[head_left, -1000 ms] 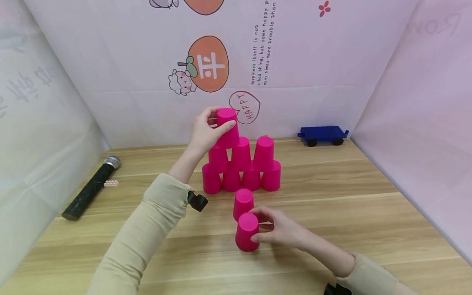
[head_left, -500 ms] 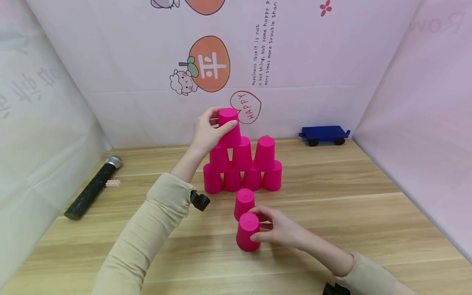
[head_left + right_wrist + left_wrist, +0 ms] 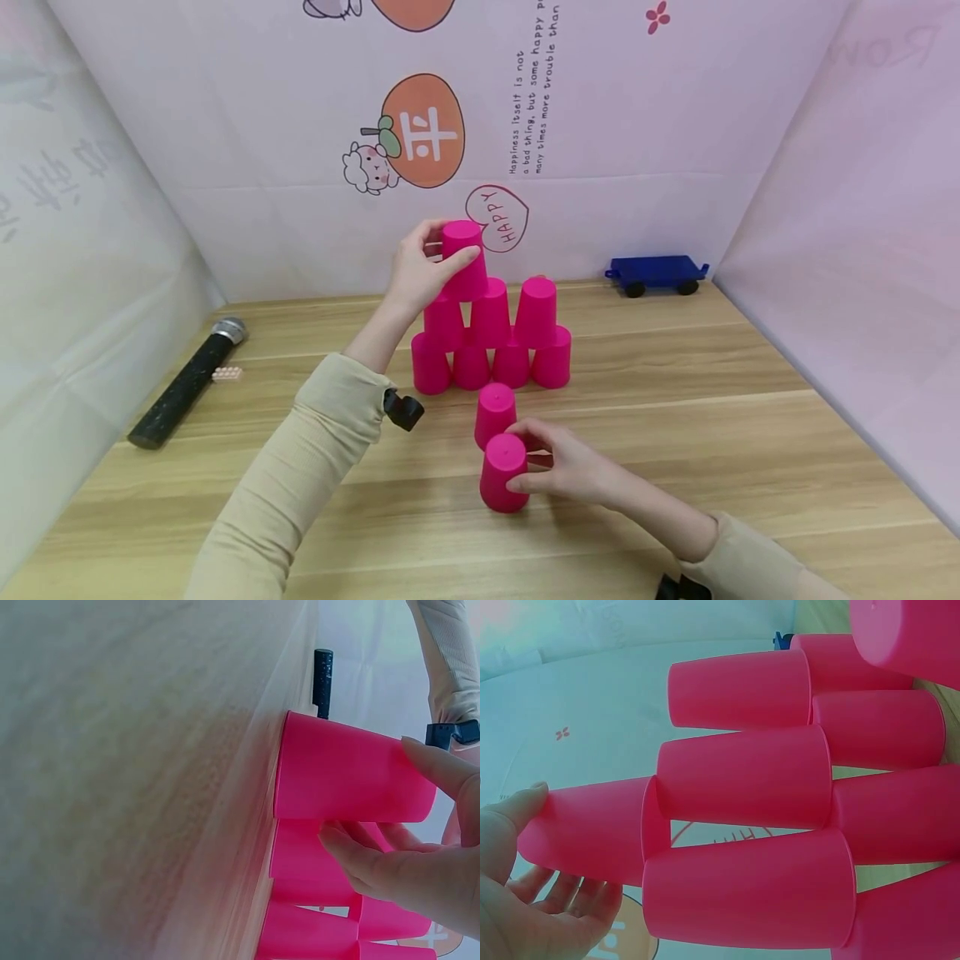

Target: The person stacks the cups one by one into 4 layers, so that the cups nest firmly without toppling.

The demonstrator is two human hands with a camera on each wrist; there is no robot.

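Note:
Several upside-down pink cups stand stacked in rows, the bottom row point(image 3: 471, 367) on the table and a middle row point(image 3: 491, 315) of three above it. Thumb and fingers of my left hand point(image 3: 423, 267) grip a top cup point(image 3: 465, 271), which rests across the left and centre middle-row cups; the left wrist view shows its rim point(image 3: 656, 821) against their bases. In front of the stack, my right hand point(image 3: 570, 467) holds the nearest cup point(image 3: 504, 475) between thumb and fingers, upside down on the table. Another cup point(image 3: 496, 412) stands just behind it.
A black microphone point(image 3: 187, 383) lies at the left with a small pale pink block point(image 3: 227, 373) beside it. A blue toy wagon point(image 3: 656, 275) stands at the back right. Printed white sheets point(image 3: 300, 208) wall the wooden table point(image 3: 675, 400) at the back and sides.

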